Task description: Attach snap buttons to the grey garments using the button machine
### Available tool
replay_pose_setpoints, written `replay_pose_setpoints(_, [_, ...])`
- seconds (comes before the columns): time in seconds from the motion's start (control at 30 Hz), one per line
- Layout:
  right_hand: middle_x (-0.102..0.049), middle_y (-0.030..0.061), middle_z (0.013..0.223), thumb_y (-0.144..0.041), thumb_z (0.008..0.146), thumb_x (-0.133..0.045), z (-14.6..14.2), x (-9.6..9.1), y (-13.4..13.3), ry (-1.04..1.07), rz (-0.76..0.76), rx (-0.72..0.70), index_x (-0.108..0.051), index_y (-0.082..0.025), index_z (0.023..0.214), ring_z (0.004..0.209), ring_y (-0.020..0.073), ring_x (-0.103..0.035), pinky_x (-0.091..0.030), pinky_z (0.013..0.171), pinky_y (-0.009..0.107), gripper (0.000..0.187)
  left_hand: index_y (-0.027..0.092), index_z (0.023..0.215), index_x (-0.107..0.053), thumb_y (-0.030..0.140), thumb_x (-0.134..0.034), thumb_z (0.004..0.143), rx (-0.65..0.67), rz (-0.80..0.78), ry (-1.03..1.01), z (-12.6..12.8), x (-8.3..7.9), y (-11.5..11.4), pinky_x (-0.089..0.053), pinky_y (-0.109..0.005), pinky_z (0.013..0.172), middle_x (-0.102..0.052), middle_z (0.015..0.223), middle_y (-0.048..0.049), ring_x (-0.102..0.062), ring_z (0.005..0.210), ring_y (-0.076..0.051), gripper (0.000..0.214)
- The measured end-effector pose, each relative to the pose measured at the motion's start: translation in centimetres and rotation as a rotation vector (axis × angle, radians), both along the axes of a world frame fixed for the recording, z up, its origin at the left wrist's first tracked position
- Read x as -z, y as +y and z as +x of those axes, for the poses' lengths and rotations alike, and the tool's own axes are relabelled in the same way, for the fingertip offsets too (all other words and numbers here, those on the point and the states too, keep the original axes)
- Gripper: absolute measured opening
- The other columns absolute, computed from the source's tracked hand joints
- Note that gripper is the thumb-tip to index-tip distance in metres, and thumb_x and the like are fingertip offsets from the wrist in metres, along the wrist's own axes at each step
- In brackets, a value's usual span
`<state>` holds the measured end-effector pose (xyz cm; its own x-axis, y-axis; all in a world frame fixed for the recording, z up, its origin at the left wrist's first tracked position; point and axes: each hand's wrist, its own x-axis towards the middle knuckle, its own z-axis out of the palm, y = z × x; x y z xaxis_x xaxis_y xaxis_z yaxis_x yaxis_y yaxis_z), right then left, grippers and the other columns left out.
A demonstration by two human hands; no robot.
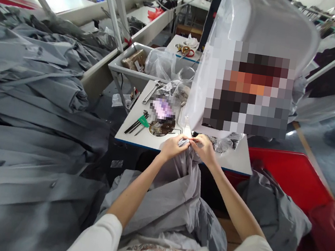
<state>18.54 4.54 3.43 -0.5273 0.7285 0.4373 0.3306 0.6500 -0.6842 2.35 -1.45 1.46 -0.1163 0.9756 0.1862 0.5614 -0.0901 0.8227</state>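
Observation:
Both my hands meet at the front of a small white machine table (135, 133), just below a tall white machine (264, 22). My left hand (173, 147) pinches the upper edge of a grey garment (177, 185). Close beside it, my right hand (203, 147) grips the same cloth, its fingertips nearly touching the left ones. From there the garment hangs in folds over my lap. Whatever small part lies between the fingertips is too small to make out.
Hex keys in a green holder (143, 120), an adjustable wrench (151, 93) and plastic bags lie on the table. Large piles of grey cloth (26, 142) fill the left. On the right stands a red bin (284, 164) beside more grey cloth (270, 216).

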Motion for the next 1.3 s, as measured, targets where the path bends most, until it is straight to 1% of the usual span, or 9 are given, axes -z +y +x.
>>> replay_pose_setpoints(0.13, [-0.065,0.0063,0.090,-0.040,0.085,-0.059,0.5,-0.5,0.1,-0.034,0.004,0.054,-0.067,-0.018,0.090,0.081,0.0182,-0.059,-0.047,0.077,0.032,0.023,0.025,0.102,-0.065,0.039,-0.058,0.083,-0.001,-0.006,-0.003,0.1,0.0,0.0,-0.048,-0.026,0.082,-0.071,0.099,0.0000,-0.066,0.090,-0.018,0.025])
replay_pose_setpoints(0.27, [-0.065,0.0060,0.079,-0.031,0.084,-0.055,2.8,-2.3,2.1,-0.082,0.062,0.394,-0.067,-0.016,0.086,0.069,0.0171,-0.057,-0.046,0.068,0.029,0.019,0.025,0.100,-0.065,0.040,-0.059,0.083,-0.020,0.015,0.005,0.2,0.1,0.1,-0.048,-0.026,0.082,-0.071,0.099,0.0002,-0.065,0.092,-0.018,0.024])
replay_pose_setpoints(0.33, [-0.066,0.0069,0.080,-0.024,0.084,-0.051,4.2,-3.1,3.8,-0.189,0.097,0.486,-0.067,-0.015,0.086,0.070,0.0180,-0.058,-0.046,0.068,0.028,0.019,0.025,0.100,-0.066,0.038,-0.059,0.083,-0.024,0.021,0.009,0.2,0.2,0.1,-0.047,-0.026,0.083,-0.071,0.099,0.0004,-0.065,0.092,-0.018,0.023])
replay_pose_setpoints(0.5, [-0.069,0.0101,0.090,-0.016,0.081,-0.052,5.7,-2.9,6.8,-0.691,0.061,0.377,-0.070,-0.015,0.088,0.086,0.0234,-0.062,-0.045,0.069,0.027,0.019,0.025,0.099,-0.066,0.037,-0.059,0.083,-0.012,0.020,0.012,0.2,0.1,0.1,-0.047,-0.025,0.082,-0.071,0.099,0.0002,-0.065,0.090,-0.017,0.022])
replay_pose_setpoints(0.63, [-0.068,0.0119,0.103,-0.019,0.083,-0.051,5.3,-2.1,7.3,-0.832,0.100,0.342,-0.069,-0.016,0.096,0.094,0.0248,-0.062,-0.046,0.071,0.027,0.023,0.025,0.097,-0.065,0.038,-0.059,0.083,-0.013,0.022,0.011,0.2,0.0,0.1,-0.046,-0.025,0.082,-0.071,0.098,0.0010,-0.065,0.090,-0.017,0.020])
replay_pose_setpoints(0.8, [-0.071,0.0106,0.090,-0.020,0.082,-0.051,5.3,-2.0,7.1,-0.840,0.066,0.382,-0.071,-0.016,0.086,0.087,0.0231,-0.065,-0.044,0.070,0.025,0.021,0.025,0.098,-0.065,0.039,-0.058,0.084,-0.006,0.010,0.024,0.2,0.0,0.1,-0.046,-0.025,0.081,-0.071,0.097,0.0012,-0.065,0.091,-0.017,0.021])
replay_pose_setpoints(1.0, [-0.071,0.0089,0.080,-0.018,0.077,-0.055,5.7,-2.5,6.6,-0.671,0.058,0.437,-0.072,-0.015,0.080,0.078,0.0210,-0.065,-0.041,0.064,0.023,0.018,0.026,0.099,-0.065,0.039,-0.059,0.083,-0.030,-0.016,0.015,0.3,-0.1,0.0,-0.047,-0.024,0.081,-0.071,0.096,0.0013,-0.065,0.089,-0.016,0.022])
replay_pose_setpoints(1.2, [-0.070,0.0073,0.069,-0.020,0.074,-0.062,6.1,-2.2,6.9,-0.495,0.036,0.397,-0.072,-0.015,0.072,0.069,0.0209,-0.065,-0.043,0.064,0.025,0.011,0.027,0.099,-0.065,0.041,-0.059,0.083,-0.042,-0.015,0.022,0.4,-0.1,0.0,-0.047,-0.025,0.083,-0.071,0.097,0.0018,-0.065,0.092,-0.018,0.023])
replay_pose_setpoints(1.3, [-0.070,0.0073,0.068,-0.016,0.073,-0.060,6.2,-2.1,7.1,-0.467,0.035,0.383,-0.071,-0.015,0.070,0.069,0.0217,-0.065,-0.045,0.066,0.027,0.012,0.026,0.100,-0.065,0.040,-0.059,0.083,-0.038,-0.003,0.017,0.4,0.0,0.0,-0.047,-0.025,0.084,-0.071,0.099,0.0016,-0.066,0.092,-0.017,0.023])
